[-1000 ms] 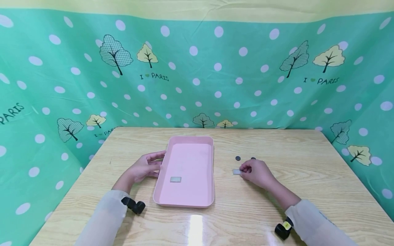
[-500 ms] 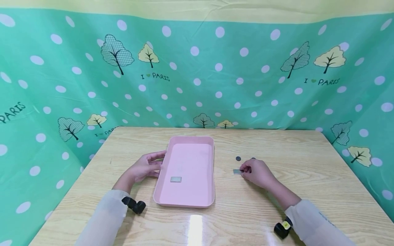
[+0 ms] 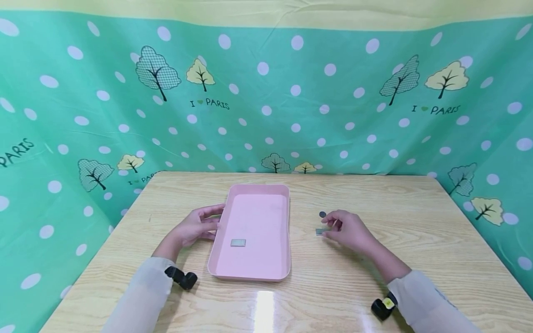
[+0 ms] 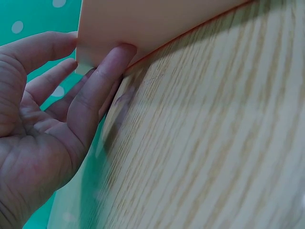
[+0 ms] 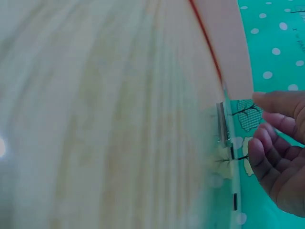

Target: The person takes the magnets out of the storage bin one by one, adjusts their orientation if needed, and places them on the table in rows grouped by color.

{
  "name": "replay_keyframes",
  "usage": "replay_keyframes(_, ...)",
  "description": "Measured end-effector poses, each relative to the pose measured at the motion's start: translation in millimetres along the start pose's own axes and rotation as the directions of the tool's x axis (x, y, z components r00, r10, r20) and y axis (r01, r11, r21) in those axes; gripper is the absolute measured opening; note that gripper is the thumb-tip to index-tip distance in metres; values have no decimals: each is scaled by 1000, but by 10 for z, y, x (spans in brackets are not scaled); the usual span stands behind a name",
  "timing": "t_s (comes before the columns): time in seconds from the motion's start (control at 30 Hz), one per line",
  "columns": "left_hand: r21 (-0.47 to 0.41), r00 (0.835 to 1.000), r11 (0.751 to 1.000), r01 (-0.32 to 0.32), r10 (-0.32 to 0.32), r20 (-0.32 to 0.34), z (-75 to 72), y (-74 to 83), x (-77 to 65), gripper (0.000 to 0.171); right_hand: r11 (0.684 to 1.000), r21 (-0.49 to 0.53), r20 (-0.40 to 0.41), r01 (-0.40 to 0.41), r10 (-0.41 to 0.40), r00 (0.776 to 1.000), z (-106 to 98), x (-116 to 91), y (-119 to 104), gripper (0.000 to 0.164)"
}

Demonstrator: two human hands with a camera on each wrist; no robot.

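Observation:
My left hand point(image 3: 195, 226) touches the left wall of the pink tray point(image 3: 267, 274). In the left wrist view, extended fingers and thumb rest against the tray's outer wall point(image 4: 138, 28). A flat silver rectangular piece point(image 3: 238, 243) lies inside the tray. Right of the tray, my right hand point(image 3: 347, 231) is over a second silver rectangular piece point(image 3: 319, 232) on the table, its fingers loosely bent and parted. The right wrist view shows that hand point(image 5: 286, 157) apart from the silver piece point(image 5: 222, 124), with nothing held. A small dark disc point(image 3: 322, 214) lies just beyond its fingertips.
The wooden table point(image 3: 374, 194) bears the tray and small pieces. Two dark pieces, a nearer one point(image 5: 232, 152) and another point(image 5: 235, 201), show edge-on in the right wrist view. A green dotted curtain point(image 3: 266, 92) stands behind the table and along its sides.
My right hand has risen slightly off the silver piece, and its fingers have parted. It now covers the second dark disc in the head view. My left hand and the tray have stayed put.

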State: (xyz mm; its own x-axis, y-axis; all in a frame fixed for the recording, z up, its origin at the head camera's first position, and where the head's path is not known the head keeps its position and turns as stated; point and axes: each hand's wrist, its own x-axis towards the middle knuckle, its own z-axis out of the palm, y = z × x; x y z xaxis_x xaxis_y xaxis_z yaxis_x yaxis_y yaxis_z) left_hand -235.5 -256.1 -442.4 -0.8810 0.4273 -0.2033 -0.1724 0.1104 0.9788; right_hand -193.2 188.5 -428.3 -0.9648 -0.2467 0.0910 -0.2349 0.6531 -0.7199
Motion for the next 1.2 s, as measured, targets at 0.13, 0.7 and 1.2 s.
replay_keyframes(0.13,5,1000,1000,-2,2,2,4,-1,5,69,997,73,-4,12,-12,1000,-31,10,-44,27)
replay_keyframes(0.7,-2,1000,1000,-11,11,0,11,2,1,70,971,223,44,89,-101,994,-21,174,-500,26)
replay_keyframes(1.2,6,1000,1000,-13,13,-12,33,-12,15,69,954,254,221,159,-217,951,105,330,-744,22)
